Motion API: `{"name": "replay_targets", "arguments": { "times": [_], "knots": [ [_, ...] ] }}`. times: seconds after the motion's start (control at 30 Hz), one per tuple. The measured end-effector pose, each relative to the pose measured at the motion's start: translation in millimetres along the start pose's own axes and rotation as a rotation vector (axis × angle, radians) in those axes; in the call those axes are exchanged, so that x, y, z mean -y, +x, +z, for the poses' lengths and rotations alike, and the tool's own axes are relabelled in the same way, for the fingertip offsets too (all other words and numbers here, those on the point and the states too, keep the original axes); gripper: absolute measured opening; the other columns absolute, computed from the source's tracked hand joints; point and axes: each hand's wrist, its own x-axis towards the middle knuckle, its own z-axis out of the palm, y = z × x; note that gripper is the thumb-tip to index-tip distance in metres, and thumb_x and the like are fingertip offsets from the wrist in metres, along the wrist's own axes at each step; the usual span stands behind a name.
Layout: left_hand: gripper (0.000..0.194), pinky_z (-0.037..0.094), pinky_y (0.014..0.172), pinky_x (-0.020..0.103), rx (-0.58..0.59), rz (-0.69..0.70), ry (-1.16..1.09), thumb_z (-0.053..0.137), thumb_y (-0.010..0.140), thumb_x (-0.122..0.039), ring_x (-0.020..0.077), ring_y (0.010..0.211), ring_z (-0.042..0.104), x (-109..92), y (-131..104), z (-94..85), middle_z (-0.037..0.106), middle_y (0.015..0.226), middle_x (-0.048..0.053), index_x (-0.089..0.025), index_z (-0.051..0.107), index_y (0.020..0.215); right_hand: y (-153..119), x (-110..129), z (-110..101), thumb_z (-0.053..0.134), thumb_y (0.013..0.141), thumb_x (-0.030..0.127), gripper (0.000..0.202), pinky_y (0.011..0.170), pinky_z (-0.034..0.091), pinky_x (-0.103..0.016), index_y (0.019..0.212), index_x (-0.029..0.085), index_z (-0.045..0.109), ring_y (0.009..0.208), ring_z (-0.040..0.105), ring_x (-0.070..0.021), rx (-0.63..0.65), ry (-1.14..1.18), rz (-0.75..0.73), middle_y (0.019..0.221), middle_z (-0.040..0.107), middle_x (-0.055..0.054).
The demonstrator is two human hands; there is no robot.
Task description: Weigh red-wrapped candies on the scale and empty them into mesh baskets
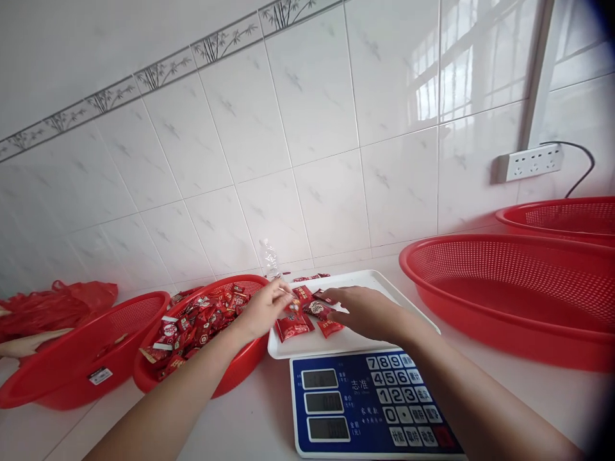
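Note:
My left hand [266, 308] is over the left part of the scale's white tray [379, 289]. Its thumb and fingers are pinched on the edge of a small red snack packet [295, 303]. From the right, my right hand [365, 312] reaches over the tray, fingers stretched and thumb apart, beside a dark red packet [318, 310]. Below these lie a larger red packet [293, 328] and a small bright red one [329, 328]. In front of the tray is the scale's blue keypad panel [360, 400]; its display digits are too faint to read.
A red basket [235, 370] full of wrapped snacks stands left of the scale. Farther left are another red basket [62, 390], a red plastic bag [62, 304] and another person's hand [36, 342]. A clear bottle [270, 259] stands behind; large red baskets [504, 326] sit right.

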Motion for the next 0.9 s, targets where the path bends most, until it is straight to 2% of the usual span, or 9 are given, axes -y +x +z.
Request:
{"name": "replay_targets", "arguments": {
  "times": [0.1,0.2,0.3,0.37,0.47,0.6,0.67,0.8,0.9],
  "knots": [
    [0.026,0.04,0.095,0.035,0.039,0.062,0.171,0.05,0.082,-0.025,0.021,0.11,0.054,-4,-12,23.3,0.06,0.114,0.008,-0.021,0.051,0.107,-1,-1,0,0.051,0.08,0.029,0.034,0.075,0.044,-0.037,0.113,0.024,0.06,0.096,0.061,-0.0271,0.062,-0.061,0.007,0.106,0.068,-0.008],
    [0.045,0.025,0.108,0.041,0.063,0.06,0.304,0.048,0.084,-0.026,0.0243,0.131,0.032,-2,-17,40.0,0.04,0.139,0.011,-0.021,0.041,0.128,0,1,3,0.056,0.075,0.024,0.031,0.072,0.044,-0.035,0.105,0.024,0.063,0.094,0.062,-0.0271,0.127,-0.095,-0.022,0.103,0.069,-0.006],
    [0.052,0.017,0.111,0.046,0.084,0.01,0.318,0.046,0.086,-0.026,0.0253,0.137,0.019,-3,-12,48.0,0.029,0.146,0.012,-0.02,0.032,0.136,3,2,10,0.051,0.075,0.017,0.027,0.068,0.043,-0.033,0.098,0.022,0.064,0.091,0.063,-0.0255,0.113,-0.133,-0.047,0.1,0.069,-0.007],
    [0.052,0.018,0.111,0.046,0.05,-0.007,0.253,0.045,0.087,-0.025,0.0247,0.136,0.022,-7,-7,48.3,0.03,0.145,0.013,-0.018,0.03,0.136,5,1,13,0.048,0.076,0.014,0.027,0.067,0.043,-0.032,0.097,0.021,0.064,0.09,0.063,-0.025,0.1,-0.143,-0.036,0.098,0.069,-0.007],
    [0.043,0.024,0.109,0.043,-0.125,0.003,0.09,0.041,0.091,-0.03,0.0226,0.132,0.031,-14,-5,43.2,0.038,0.14,0.013,-0.019,0.036,0.132,5,-1,12,0.049,0.077,0.015,0.033,0.073,0.044,-0.035,0.107,0.021,0.061,0.096,0.061,-0.0264,0.098,-0.121,0.007,0.106,0.067,-0.009],
    [0.033,0.032,0.105,0.042,-0.587,0.185,-0.109,0.039,0.093,-0.035,0.0209,0.125,0.042,-15,-23,36.2,0.048,0.131,0.01,-0.023,0.044,0.123,2,2,5,0.047,0.082,0.027,0.039,0.082,0.044,-0.04,0.12,0.021,0.056,0.101,0.058,-0.0279,0.072,-0.069,0.022,0.113,0.064,-0.01],
    [0.03,0.036,0.101,0.04,-0.736,0.274,-0.157,0.039,0.093,-0.033,0.0203,0.12,0.046,-9,-35,36.6,0.051,0.126,0.01,-0.023,0.045,0.121,2,6,5,0.048,0.082,0.032,0.044,0.087,0.042,-0.04,0.123,0.022,0.054,0.109,0.054,-0.0281,0.081,-0.016,-0.022,0.12,0.06,-0.01],
    [0.03,0.04,0.098,0.04,-0.722,0.428,-0.052,0.04,0.093,-0.025,0.0203,0.114,0.05,8,-51,43.7,0.052,0.12,0.011,-0.021,0.044,0.122,6,10,17,0.057,0.074,0.037,0.063,0.1,0.033,-0.042,0.134,0.024,0.043,0.131,0.031,-0.0295,0.152,0.035,-0.067,0.142,0.039,-0.009],
    [0.032,0.042,0.095,0.041,-0.676,0.525,0.059,0.04,0.092,-0.02,0.0208,0.112,0.05,14,-52,48.8,0.052,0.118,0.012,-0.019,0.042,0.124,12,7,31,0.05,0.08,0.044,0.065,0.103,0.027,-0.048,0.139,0.023,0.035,0.134,0.023,-0.0318,0.178,0.01,-0.034,0.145,0.033,-0.012]
  ]
}}
